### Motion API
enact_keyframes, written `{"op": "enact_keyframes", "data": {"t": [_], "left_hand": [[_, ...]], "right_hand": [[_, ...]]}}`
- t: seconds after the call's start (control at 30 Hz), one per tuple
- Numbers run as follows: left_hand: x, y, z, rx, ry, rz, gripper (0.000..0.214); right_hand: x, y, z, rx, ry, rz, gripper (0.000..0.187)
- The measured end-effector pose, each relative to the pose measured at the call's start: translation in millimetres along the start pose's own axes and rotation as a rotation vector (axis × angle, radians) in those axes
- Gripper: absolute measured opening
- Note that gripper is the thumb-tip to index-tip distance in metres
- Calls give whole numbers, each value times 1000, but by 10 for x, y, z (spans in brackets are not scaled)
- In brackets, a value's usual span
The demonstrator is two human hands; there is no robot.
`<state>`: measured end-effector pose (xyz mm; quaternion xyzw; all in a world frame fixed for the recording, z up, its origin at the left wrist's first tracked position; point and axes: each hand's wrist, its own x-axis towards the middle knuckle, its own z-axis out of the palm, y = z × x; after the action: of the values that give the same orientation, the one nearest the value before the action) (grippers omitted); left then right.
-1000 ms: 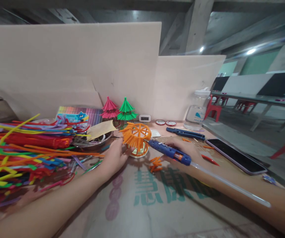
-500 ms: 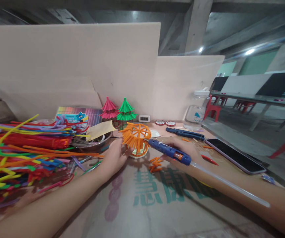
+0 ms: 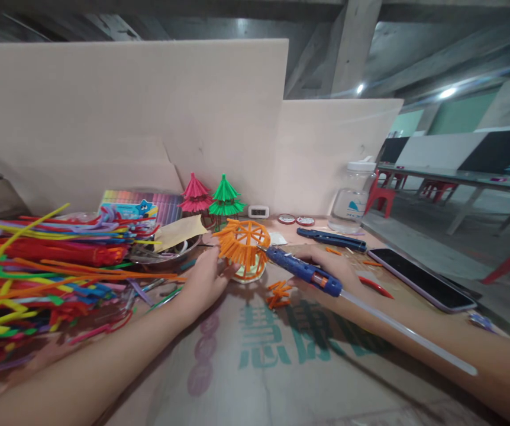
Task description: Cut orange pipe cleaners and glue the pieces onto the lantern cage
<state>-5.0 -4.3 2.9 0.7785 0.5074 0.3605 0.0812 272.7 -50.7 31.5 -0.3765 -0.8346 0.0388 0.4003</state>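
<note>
My left hand (image 3: pixel 208 278) grips the left side of an orange pipe-cleaner pavilion model (image 3: pixel 242 242), whose round roof frame has short stems fixed along its left and front. In my right hand (image 3: pixel 326 269) is a blue hot glue gun (image 3: pixel 303 271), a long clear glue stick (image 3: pixel 410 331) sticking out of its back. The gun's nozzle touches or nearly touches the right edge of the roof; I cannot tell which. A small pile of cut orange pipe-cleaner pieces (image 3: pixel 278 294) lies just below, on the printed cardboard (image 3: pixel 255 384).
Bundles of coloured pipe cleaners (image 3: pixel 37 278) cover the left side, beside a metal bowl (image 3: pixel 179 254). Pink (image 3: pixel 195 194) and green (image 3: pixel 225 196) pavilion models stand behind. A small clock (image 3: pixel 258 211), utility knife (image 3: pixel 331 239), water bottle (image 3: pixel 351 198) and phone (image 3: pixel 419 278) lie back and right.
The glue gun's nozzle has risen very slightly along the roof's right edge, and the glue stick's tail has dipped a little. My left hand and the orange model stay put.
</note>
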Motion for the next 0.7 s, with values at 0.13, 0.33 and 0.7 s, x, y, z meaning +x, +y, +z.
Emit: {"op": "enact_keyframes", "data": {"t": [0.13, 0.33, 0.7], "left_hand": [[-2, -8, 8, -37, 14, 13, 27], [1, 4, 0, -47, -4, 13, 32], [2, -98, 65, -139, 4, 13, 44]], "right_hand": [[11, -15, 2, -77, 24, -55, 25], [7, -31, 2, -153, 33, -75, 26], [-60, 97, 79, -139, -49, -97, 26]]}}
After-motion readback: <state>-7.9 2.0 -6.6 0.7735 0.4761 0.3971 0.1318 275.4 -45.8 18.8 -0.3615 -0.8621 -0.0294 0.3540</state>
